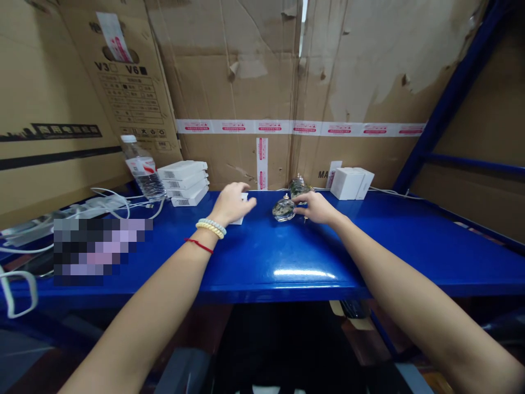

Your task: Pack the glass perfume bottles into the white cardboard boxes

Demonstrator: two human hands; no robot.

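My left hand is closed around a small white box on the blue tabletop. The thumb crosses the near side and the fingers reach over the top, covering most of the box. To the right, my right hand has its thumb and forefinger at the right side of a round clear glass bottle. This bottle has a small pointed top, looks like a perfume bottle, and stands upright. Just behind it are more glass bottles, partly hidden by my right hand; I cannot tell how many.
Several white boxes are stacked at the back left, beside a plastic water bottle. White boxes stand at the back right. A power strip with white cables lies at left. Cardboard walls the back; a blue frame post rises right.
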